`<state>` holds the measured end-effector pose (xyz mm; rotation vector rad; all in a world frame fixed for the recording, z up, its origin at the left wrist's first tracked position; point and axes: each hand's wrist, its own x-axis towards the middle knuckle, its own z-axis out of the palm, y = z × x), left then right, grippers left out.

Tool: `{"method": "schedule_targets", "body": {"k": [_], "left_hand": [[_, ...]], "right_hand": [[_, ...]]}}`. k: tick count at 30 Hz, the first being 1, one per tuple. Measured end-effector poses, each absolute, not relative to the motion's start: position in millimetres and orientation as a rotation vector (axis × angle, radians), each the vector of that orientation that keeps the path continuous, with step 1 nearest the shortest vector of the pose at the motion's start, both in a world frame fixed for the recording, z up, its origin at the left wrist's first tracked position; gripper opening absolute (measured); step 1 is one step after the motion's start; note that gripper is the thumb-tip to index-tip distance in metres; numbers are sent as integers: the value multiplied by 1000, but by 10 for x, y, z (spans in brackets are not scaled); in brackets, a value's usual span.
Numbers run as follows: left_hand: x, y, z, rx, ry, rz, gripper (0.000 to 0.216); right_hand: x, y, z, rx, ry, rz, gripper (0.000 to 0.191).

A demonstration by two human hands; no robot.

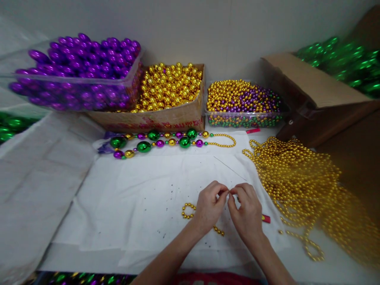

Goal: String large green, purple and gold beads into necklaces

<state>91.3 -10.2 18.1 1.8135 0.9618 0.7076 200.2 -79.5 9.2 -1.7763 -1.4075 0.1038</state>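
Bare left hand (pixel 210 206), bare right hand (pixel 245 211): matched pair, these were! Slim fingers, rounded knuckles, narrow wrists, all showed clearly. Bare forearms (pixel 175 253) ran smooth, broadened steadily below wrists. And down at bottom edge, flash of colour: red garment (pixel 231 277), just thin strip in sight, paler marks on it, too cut off to read.

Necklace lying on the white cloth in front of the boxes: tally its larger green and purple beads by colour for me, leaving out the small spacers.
Larger green beads: 5
Larger purple beads: 5
Total: 10
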Motion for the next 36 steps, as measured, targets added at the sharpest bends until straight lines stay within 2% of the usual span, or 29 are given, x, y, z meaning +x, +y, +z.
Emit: {"method": "schedule_targets", "body": {"k": [4,10,18,27,30,36], "left_hand": [[907,-81,144,1384,881,691,9],[839,-25,122,913,663,471,14],[903,-91,131,782,709,474,20],[968,-174,86,1054,840,635,15],[966,-204,70,1318,847,705,9],[939,-276,12,1828,825,791,14]], "right_hand": [[2009,-782,108,-1755,-1295,210,7],[2091,-777,171,-1596,-1117,666,11],[2076,-836,159,-1607,-1046,641,6],[2086,-912,195,-1652,-1027,689,13],[2106,-924,177,-1710,-1116,596,14],[2131,-901,176,-1850,-1221,489,13]]}}
